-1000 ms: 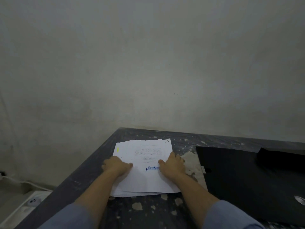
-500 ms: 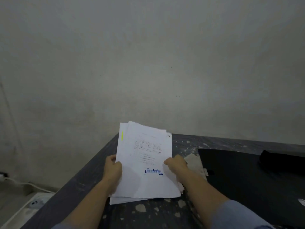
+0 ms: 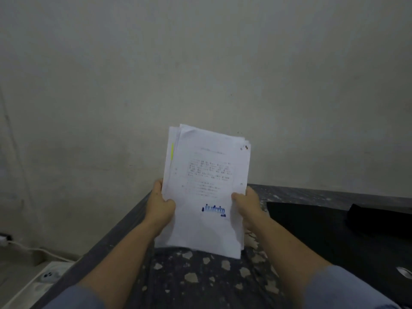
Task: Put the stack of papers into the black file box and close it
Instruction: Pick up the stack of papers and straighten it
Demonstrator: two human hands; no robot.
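Two hands, our left hand [image 3: 161, 206] and right hand [image 3: 246, 204], are clamping the papers [image 3: 206, 188] upright between them; loose sheets risk fanning out while swinging rightward to the box [image 3: 334, 230].

The stack of papers [image 3: 206, 188] is white, its top sheet carrying faint grey print, a blue stamp [image 3: 214, 210] low on the page and a yellow-green strip [image 3: 172, 151] along the left edge. The tabletop [image 3: 200, 282] is dark grey, mottled with pale chipped patches. The file box [image 3: 334, 233] is black. The sleeves [image 3: 347, 291] are grey-blue. The wall [image 3: 200, 63] is dull grey-green.
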